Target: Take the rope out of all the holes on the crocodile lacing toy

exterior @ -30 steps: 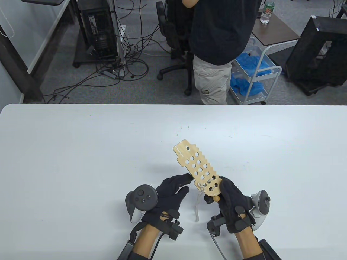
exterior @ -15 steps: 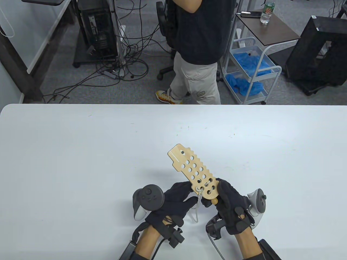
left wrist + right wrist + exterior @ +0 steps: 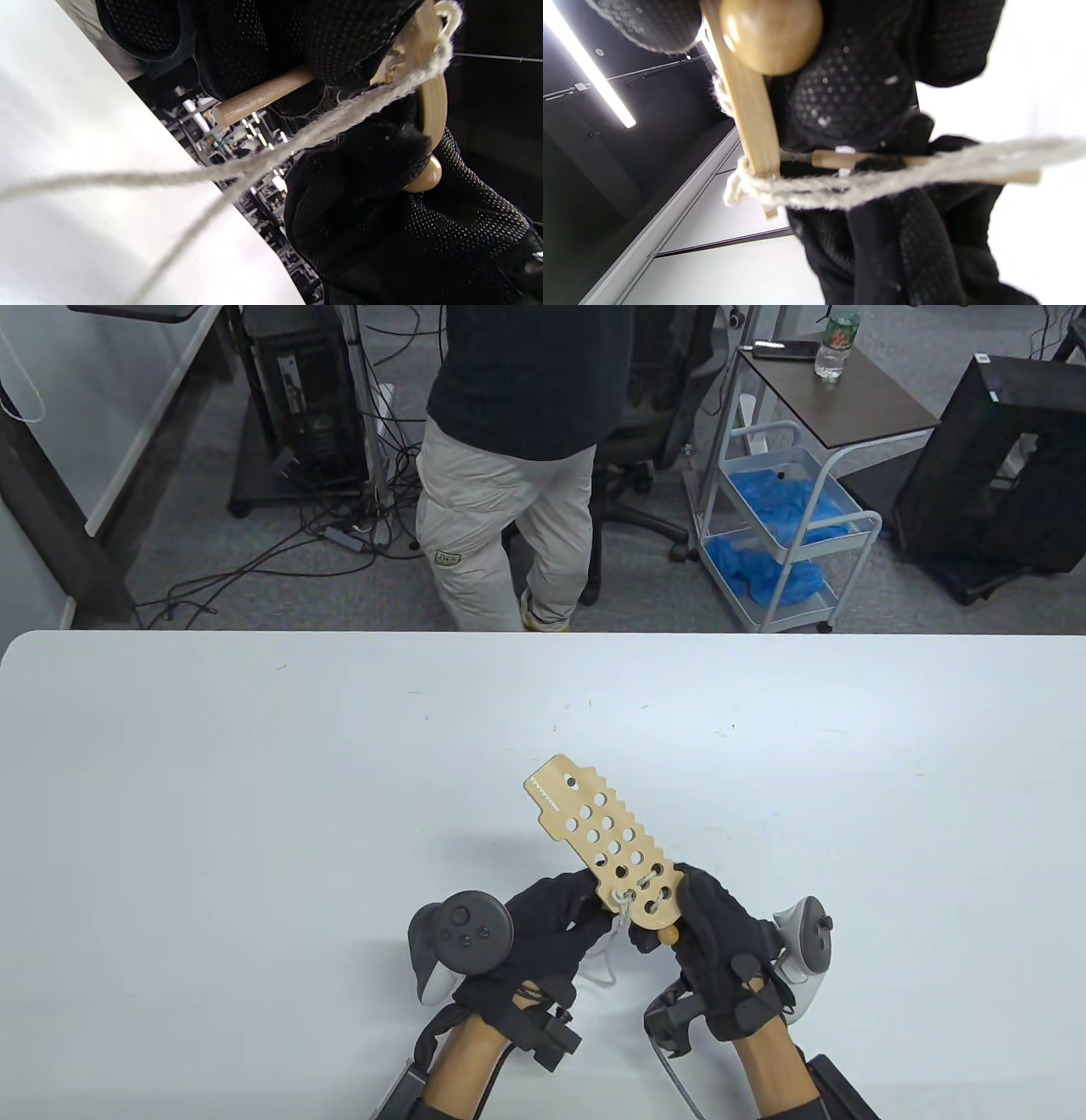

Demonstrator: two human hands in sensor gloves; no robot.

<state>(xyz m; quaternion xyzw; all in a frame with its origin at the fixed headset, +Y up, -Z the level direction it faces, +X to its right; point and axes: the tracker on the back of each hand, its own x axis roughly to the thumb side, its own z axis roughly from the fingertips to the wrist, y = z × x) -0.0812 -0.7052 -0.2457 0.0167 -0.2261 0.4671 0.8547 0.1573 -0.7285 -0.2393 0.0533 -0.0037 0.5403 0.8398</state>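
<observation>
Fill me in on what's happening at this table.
A person in sensor gloves is unlacing a wooden crocodile lacing toy held above the table. The right hand grips its near end; the left hand pinches the rope's wooden needle. The rope remains threaded only through the nearest holes.

The crocodile board's [image 3: 604, 836] near end is hidden behind both hands' fingers [image 3: 585, 891].

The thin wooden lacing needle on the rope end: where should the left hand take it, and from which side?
Judging from the wrist views, grip the thin wooden lacing needle along its bare shaft, from below the wooden crocodile board, on the left hand side. It pokes out there, free end clear, with the cream rope trailing past it. The right hand holds the board's beaded end.
</observation>
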